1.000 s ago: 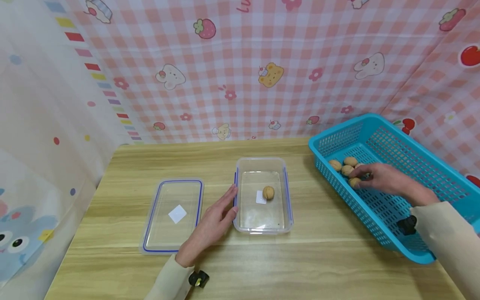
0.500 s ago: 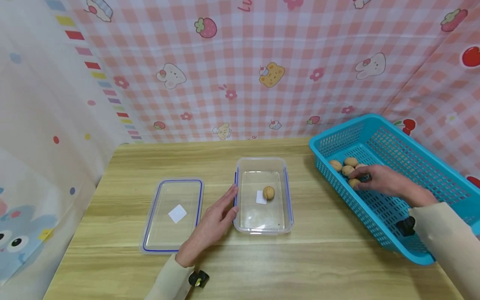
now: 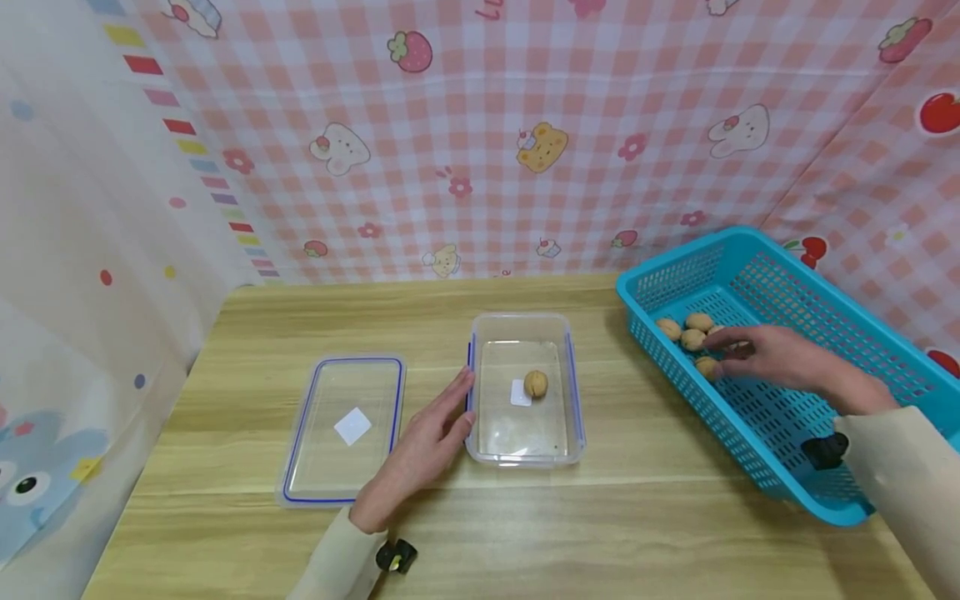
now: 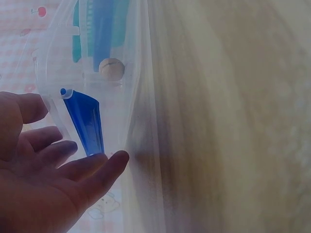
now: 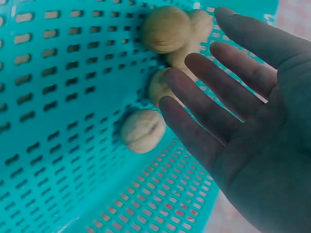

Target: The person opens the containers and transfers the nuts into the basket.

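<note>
A clear plastic storage box (image 3: 525,437) holds one walnut (image 3: 536,384) on its bottom. Against the box's left side lies my left hand (image 3: 420,446), its extended fingers at the blue-edged wall; in the left wrist view the fingers (image 4: 114,170) spread beside the blue latch (image 4: 87,119). Over in the blue basket (image 3: 757,417), my right hand (image 3: 780,360) reaches down among several walnuts (image 3: 692,339). Its fingers are loosely extended in the right wrist view, with the thumb apart. The nearest walnut (image 3: 707,367) is right at the thumb in the head view.
The box's clear lid (image 3: 341,467) with a blue seal and white label lies flat to the left of the box. All stand on a wood-grain table (image 3: 622,533). A pink checked cloth (image 3: 480,167) hangs behind the table.
My right wrist has shifted slightly to the right, while its fingertips stay among the walnuts. My left hand has stayed against the box.
</note>
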The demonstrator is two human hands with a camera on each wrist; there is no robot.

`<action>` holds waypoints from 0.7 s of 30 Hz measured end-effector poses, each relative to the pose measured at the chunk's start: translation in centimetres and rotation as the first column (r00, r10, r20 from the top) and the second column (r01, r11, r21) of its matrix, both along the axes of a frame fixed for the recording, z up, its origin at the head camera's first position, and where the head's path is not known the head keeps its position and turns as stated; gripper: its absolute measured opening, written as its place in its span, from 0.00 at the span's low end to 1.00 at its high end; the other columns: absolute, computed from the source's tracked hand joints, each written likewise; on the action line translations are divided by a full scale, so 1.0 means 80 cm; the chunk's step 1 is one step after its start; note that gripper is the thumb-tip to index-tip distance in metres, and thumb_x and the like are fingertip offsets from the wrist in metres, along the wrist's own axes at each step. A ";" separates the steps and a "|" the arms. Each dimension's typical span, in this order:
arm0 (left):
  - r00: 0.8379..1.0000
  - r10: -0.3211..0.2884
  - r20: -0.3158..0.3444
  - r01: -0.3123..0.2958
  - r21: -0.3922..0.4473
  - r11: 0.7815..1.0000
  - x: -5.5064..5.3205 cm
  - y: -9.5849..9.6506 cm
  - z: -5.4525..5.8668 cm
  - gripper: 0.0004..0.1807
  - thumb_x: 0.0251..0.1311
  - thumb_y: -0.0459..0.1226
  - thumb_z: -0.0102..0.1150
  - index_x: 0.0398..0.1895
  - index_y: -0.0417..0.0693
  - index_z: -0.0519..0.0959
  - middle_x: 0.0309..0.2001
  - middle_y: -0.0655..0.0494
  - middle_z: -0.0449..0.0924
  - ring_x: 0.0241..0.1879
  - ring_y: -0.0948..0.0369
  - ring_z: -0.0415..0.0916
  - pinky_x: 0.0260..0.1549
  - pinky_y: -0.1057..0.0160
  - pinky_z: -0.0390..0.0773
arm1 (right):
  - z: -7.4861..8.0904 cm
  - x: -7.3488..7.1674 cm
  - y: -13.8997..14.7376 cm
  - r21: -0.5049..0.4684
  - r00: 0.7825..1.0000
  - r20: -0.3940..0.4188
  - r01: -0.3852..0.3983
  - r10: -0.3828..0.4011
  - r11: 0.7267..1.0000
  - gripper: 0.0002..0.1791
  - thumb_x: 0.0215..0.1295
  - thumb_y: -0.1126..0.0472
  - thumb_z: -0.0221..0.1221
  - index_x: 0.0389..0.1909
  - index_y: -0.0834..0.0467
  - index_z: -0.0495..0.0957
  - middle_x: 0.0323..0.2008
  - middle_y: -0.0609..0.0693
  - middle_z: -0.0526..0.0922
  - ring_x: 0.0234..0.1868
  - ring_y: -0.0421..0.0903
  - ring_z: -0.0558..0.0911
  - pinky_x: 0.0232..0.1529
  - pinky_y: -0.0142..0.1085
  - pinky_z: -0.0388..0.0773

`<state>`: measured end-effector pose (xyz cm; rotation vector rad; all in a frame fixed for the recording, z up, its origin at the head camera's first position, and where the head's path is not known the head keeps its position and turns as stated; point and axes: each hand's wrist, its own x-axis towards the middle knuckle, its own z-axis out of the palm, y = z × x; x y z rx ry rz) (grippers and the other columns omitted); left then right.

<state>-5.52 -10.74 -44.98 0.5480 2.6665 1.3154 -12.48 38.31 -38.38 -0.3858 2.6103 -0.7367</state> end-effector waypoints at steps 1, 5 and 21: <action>1.000 -0.002 -0.001 0.002 0.000 1.000 0.000 0.000 0.001 0.30 0.79 0.40 0.51 0.81 0.47 0.60 0.81 0.54 0.53 0.79 0.53 0.54 0.76 0.50 0.57 | 0.003 0.001 0.000 0.002 1.000 -0.004 0.007 -0.007 1.000 0.26 0.76 0.55 0.61 0.68 0.66 0.73 0.64 0.69 0.77 0.61 0.67 0.79 0.49 0.54 0.85; 1.000 -0.011 -0.005 0.011 -0.001 1.000 -0.001 0.000 0.001 0.31 0.79 0.40 0.51 0.81 0.47 0.60 0.81 0.53 0.53 0.79 0.54 0.54 0.76 0.50 0.57 | 0.016 0.007 0.000 0.005 0.998 -0.046 0.031 -0.031 1.000 0.28 0.79 0.52 0.57 0.70 0.66 0.71 0.65 0.69 0.77 0.60 0.66 0.80 0.50 0.55 0.85; 1.000 -0.008 0.003 0.008 0.001 1.000 -0.001 0.000 0.001 0.31 0.79 0.40 0.51 0.81 0.45 0.60 0.81 0.52 0.53 0.79 0.53 0.54 0.76 0.49 0.58 | 0.059 0.035 -0.012 -0.046 0.940 -0.296 0.164 -0.171 0.985 0.23 0.78 0.52 0.59 0.67 0.59 0.77 0.59 0.66 0.82 0.48 0.33 0.84 0.36 0.21 0.76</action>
